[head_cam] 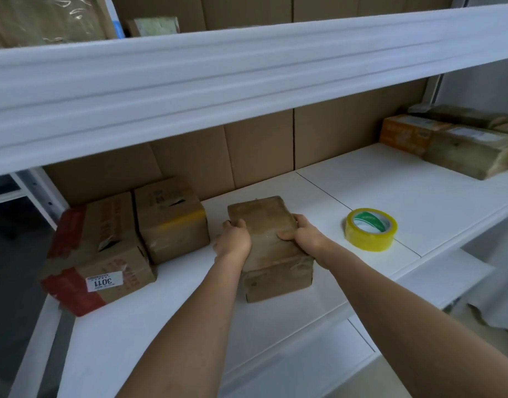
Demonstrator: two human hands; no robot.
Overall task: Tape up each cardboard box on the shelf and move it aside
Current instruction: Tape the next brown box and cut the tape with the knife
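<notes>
White shelf, hands gripping box

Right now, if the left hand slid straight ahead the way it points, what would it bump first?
Probably nothing soon: past the left hand, gripping the middle box, lies bare shelf, then the cardboard backing. The neighbouring box sits just left; depth is unclear.

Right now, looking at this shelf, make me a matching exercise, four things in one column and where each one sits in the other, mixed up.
Things:
1. tape roll
2. held box
3. box with the 3011 label
4. orange-printed box

Places:
A. far left of the shelf
B. between both hands
C. far right, at the back
D. just right of the right hand

Pairs: 1-D, 2-B, 3-A, 4-C
</notes>
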